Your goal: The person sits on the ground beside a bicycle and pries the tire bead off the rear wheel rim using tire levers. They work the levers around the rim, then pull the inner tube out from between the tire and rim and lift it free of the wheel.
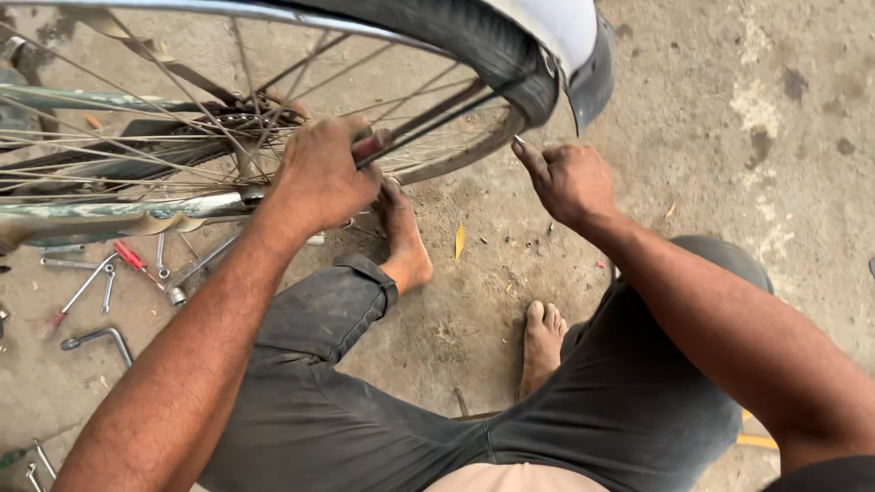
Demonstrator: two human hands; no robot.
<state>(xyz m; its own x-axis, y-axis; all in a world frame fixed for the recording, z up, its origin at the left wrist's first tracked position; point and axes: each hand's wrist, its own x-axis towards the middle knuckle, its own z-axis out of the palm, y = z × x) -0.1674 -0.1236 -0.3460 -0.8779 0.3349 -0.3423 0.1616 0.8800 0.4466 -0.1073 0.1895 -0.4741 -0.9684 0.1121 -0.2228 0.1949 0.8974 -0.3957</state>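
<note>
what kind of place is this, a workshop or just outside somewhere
Probably an informal bicycle repair spot on bare ground. A bicycle wheel stands on a stained concrete floor, wrenches and screwdrivers lie loose on it, and the left hand grips a red-handled tool at the spokes.

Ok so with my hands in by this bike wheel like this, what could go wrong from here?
1. Your left hand grips a red-handled tool among the spokes; a slip could jam fingers against them.
2. Your right hand pinches something thin beside the tyre; I cannot tell what it is, but it looks easy to drop onto the gritty floor.
3. Your bare feet sit near loose wrenches, which could hurt if stepped on.
</note>
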